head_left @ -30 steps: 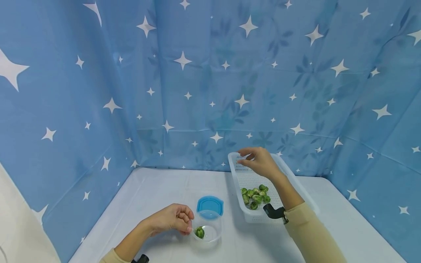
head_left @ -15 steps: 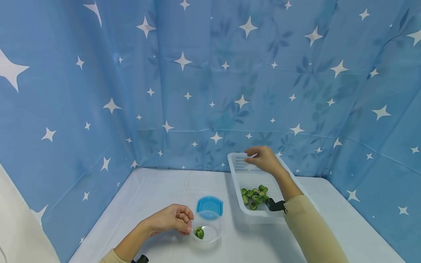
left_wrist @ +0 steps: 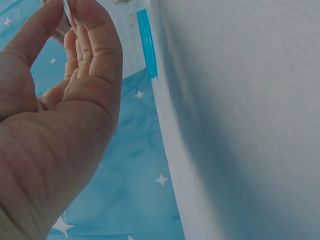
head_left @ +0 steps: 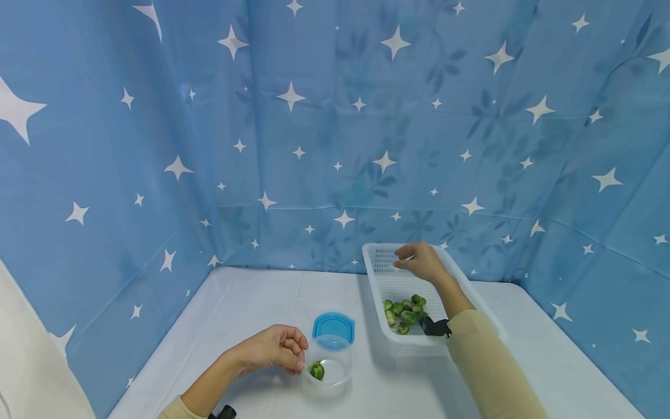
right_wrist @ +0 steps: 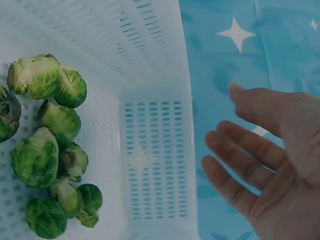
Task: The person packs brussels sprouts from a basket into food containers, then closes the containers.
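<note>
My left hand (head_left: pixel 272 351) pinches the rim of a clear round plastic tub (head_left: pixel 340 381) between thumb and fingers. Inside the tub lies a single Brussels sprout (head_left: pixel 317 370). Over the far end of a white perforated basket (head_left: pixel 370 288), my right hand (head_left: pixel 423 263) hovers with nothing in it. Its fingers (right_wrist: pixel 240 155) are loosely bent and apart from the thumb in the right wrist view. Several green Brussels sprouts (right_wrist: pixel 35 157) sit together in the near part of the basket. In the left wrist view, only a thin edge of the tub shows at the fingertips.
A blue lid (head_left: pixel 335 326) lies flat on the white-covered table (head_left: pixel 272 291), just behind the tub. Blue star-patterned curtain (head_left: pixel 324 174) rises behind the table and along its sides. The basket's raised walls stand right of the lid.
The right hand has shifted a little to the right over the basket and come slightly lower. My left hand, the tub and the sprouts have stayed in place.
</note>
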{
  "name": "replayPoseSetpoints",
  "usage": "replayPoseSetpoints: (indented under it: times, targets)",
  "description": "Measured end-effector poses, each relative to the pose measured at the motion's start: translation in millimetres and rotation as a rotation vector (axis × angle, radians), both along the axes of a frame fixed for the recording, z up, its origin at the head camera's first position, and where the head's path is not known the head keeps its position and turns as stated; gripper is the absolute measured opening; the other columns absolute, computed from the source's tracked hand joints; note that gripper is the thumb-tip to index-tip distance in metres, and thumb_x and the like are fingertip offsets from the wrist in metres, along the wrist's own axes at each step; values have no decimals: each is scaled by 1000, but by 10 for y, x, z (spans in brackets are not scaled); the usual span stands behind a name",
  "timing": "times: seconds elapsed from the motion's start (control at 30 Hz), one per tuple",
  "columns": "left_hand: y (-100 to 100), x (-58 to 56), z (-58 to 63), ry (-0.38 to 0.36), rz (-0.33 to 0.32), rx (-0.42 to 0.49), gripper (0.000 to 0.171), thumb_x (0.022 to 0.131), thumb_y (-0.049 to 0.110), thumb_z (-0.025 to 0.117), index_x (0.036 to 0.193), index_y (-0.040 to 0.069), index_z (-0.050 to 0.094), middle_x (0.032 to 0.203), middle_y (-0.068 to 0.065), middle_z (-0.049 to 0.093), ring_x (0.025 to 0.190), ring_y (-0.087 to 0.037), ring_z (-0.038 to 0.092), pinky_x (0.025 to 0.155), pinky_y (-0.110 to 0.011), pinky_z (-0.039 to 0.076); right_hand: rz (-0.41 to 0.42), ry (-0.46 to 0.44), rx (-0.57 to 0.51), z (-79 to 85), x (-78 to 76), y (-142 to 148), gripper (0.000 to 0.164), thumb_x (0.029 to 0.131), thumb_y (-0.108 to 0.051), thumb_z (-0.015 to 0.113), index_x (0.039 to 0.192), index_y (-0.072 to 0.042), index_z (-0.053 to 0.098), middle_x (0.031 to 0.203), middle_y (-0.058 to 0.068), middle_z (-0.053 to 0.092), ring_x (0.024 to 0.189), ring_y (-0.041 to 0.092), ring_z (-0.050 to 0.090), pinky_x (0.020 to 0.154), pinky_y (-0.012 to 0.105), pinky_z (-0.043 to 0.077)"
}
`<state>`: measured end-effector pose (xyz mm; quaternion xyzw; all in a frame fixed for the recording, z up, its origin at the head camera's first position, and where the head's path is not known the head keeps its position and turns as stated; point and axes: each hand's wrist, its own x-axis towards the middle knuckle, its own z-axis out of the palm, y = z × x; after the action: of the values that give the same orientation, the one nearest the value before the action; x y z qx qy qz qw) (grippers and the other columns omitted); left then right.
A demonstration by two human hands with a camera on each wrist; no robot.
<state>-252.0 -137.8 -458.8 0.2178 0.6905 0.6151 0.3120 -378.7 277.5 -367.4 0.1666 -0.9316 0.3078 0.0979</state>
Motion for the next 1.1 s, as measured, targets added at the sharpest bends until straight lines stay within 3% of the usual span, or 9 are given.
replayPoseSetpoints:
  times: [0.27,0.6,0.9,1.1]
  targets:
    - [3,-2,-8,-1,-6,3,42,89,8,80,120,-10,58,89,-5,72,80,-15,71,76,-31,63,20,-168,-13,-176,-45,96,41,96,-18,76,131,2,69,125,26,69,104,35,71,79,44,64]
    - [-3,-5,3,1,-4,-2,43,89,8,79,121,-10,57,90,-6,72,81,-16,72,76,-31,62,75,-374,16,-280,-8,155,39,89,-11,82,125,0,73,128,25,70,112,35,70,90,57,60]
    - [-4,-3,20,1,-18,4,42,90,8,79,121,-10,57,90,-6,72,82,-16,71,77,-31,63,90,-478,44,-323,30,179,36,86,-6,82,121,1,75,115,18,75,96,20,70,82,52,62]
    - [-15,7,25,-1,-13,3,42,90,8,80,121,-10,57,90,-5,71,82,-16,71,76,-30,62,54,-601,65,-302,73,170,33,83,-1,83,115,-3,79,106,11,79,91,23,74,84,52,62]
